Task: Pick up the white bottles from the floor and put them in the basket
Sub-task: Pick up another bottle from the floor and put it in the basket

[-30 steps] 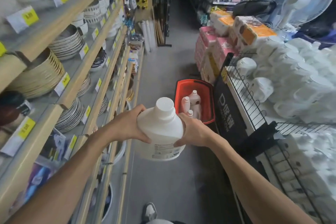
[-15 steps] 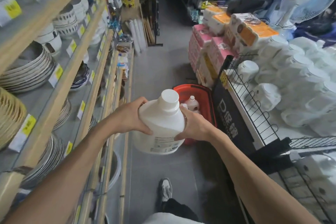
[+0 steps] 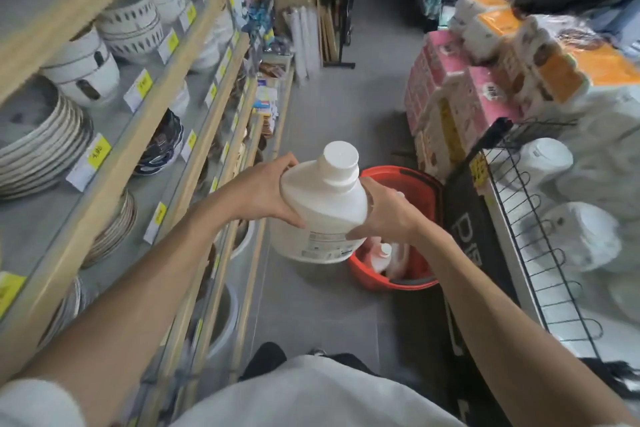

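- The red plastic basket stands on the grey floor, beside a black wire rack. It is oval with a smooth wall and a dark handle lying along its near rim.
- Inside the basket lie small white bottles with round caps. The arm and the jug hide most of them, so I cannot tell how many there are.
- The large white bottle is a squat, matte plastic jug with rounded shoulders, a stepped neck and a wide flat screw cap. A printed label wraps its lower body.
- It is upright in the air above the floor, in front of the person's chest. It sits to the left of the basket and covers the basket's left edge in this view.
- The left hand grips the jug's left shoulder, with the fingers curled over the top and the thumb pressed underneath.
- The right hand clasps the right side in the same way, with the palm flat to the wall and the fingers wrapped round it.
- Wooden shelves on the left carry stacked ribbed plates and patterned ceramic bowls.
- Pink soft packs are piled beyond the basket.
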